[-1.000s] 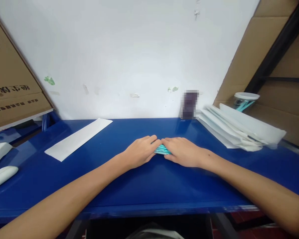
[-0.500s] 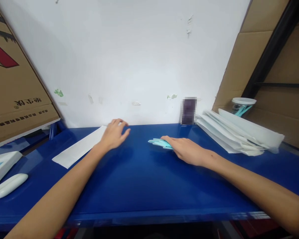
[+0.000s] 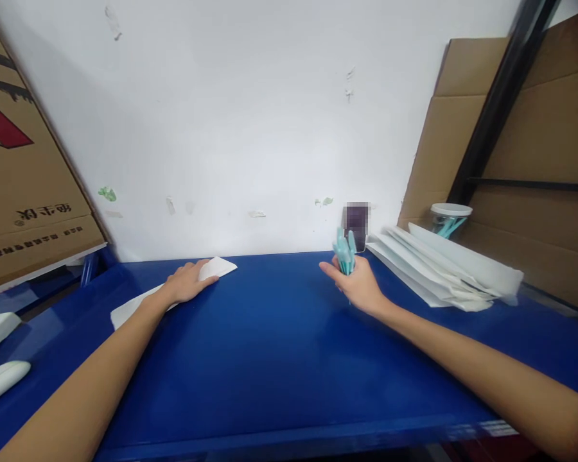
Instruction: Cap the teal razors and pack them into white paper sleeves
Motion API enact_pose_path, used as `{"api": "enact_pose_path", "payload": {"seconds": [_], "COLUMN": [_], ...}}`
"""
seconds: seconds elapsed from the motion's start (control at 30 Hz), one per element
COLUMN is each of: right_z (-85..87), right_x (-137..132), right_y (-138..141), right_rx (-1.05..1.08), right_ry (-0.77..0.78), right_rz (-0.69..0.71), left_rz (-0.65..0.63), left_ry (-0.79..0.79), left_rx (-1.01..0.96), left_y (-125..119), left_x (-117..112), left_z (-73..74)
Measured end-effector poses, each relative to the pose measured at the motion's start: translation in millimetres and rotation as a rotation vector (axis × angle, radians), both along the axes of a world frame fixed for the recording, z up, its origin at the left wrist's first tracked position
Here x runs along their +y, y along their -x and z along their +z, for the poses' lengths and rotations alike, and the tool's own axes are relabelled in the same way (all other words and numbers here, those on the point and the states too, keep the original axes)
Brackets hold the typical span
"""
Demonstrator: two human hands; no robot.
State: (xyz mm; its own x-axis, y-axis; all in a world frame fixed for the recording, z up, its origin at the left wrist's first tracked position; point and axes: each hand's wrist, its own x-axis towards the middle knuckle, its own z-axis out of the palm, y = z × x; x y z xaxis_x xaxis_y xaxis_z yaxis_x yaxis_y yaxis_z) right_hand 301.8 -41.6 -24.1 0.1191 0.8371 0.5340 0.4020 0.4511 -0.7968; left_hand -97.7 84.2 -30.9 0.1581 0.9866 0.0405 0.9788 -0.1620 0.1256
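My right hand [image 3: 356, 284] is closed around a bundle of several thin teal sticks [image 3: 344, 251], held upright a little above the blue table [image 3: 279, 346]. My left hand [image 3: 185, 283] lies flat with its fingers stretched out on a long white paper bag [image 3: 219, 266] at the back left of the table. The bag lies flat, slanting from the near left toward the wall.
A stack of white paper bags [image 3: 443, 266] lies at the back right, beside a clear jar [image 3: 446, 218] with more teal sticks. Cardboard [image 3: 24, 192] leans at the left and right. White objects [image 3: 0, 378] lie at the near left edge. A blurred dark item [image 3: 356, 224] stands by the wall.
My right hand has lifted the teal sticks off the table and turned them upright. My left hand has moved from the sticks to the left and come down on the white paper bag.
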Motion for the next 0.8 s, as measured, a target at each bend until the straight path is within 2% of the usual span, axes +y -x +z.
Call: {"api": "enact_pose_path", "payload": {"seconds": [0.1,0.17,0.33,0.57,0.67,0.73,0.8], "right_z": [-2.2,-7.3,-19.6,-4.7,-12.1,-20.8,-27.0], "right_x": [8.5,14.2,20.0,13.0,17.2,19.9,19.6], "right_y": [-0.6,-2.7,-7.5,-11.1,-13.0,-12.5,-10.0], "right_rx": [0.223,0.235,0.190,0.166,0.137,0.094,0.049], "right_ry": [0.025,0.034,0.108,0.090,0.087,0.102,0.129], "right_rz": [0.029,0.033,0.037,0.013,0.009,0.027,0.057], "left_rz": [-0.205,-0.279,-0.372,-0.524,-0.496,-0.376,-0.202], "left_ry": [-0.027,-0.088,-0.264,-0.478,-0.609,-0.669,-0.619], "left_rx": [-0.077,-0.112,-0.138,-0.253,-0.557,-0.966,-1.438], "left_y": [-19.5,-33.0,-64.5,-89.0,-97.6,-103.7,-109.2], "left_x": [-12.8,-22.5,-47.6,-73.5,-80.4,-82.7,-82.5], "left_z": [8.9,13.2,25.2,40.5,46.5,53.0,60.0]}}
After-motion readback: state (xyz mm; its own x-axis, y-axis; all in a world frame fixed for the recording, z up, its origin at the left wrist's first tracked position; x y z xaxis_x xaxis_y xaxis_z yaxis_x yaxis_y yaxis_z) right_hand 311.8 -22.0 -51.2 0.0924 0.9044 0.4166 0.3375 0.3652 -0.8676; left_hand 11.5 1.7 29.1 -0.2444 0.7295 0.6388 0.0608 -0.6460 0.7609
